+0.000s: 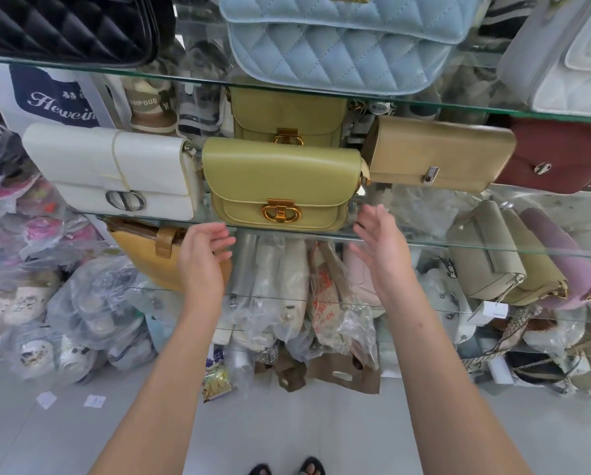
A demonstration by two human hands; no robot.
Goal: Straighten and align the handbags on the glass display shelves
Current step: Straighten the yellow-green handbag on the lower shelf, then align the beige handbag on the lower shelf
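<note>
A yellow-green handbag (280,181) with a gold clasp stands at the front of the middle glass shelf (458,246). A second bag of the same colour (287,114) stands behind it. To its left lies a white handbag (109,169), to its right a tan clutch (438,152) and a dark red bag (558,156). My left hand (203,257) and my right hand (381,245) hover just below the front bag, one on each side, fingers spread, holding nothing and apart from the bag.
The upper shelf (184,78) carries a black quilted bag (64,25), a pale blue quilted bag (342,42) and a white bag (568,63). Lower down are a mustard bag (143,255), olive and mauve bags (513,258), and plastic-wrapped goods (92,313) on the floor.
</note>
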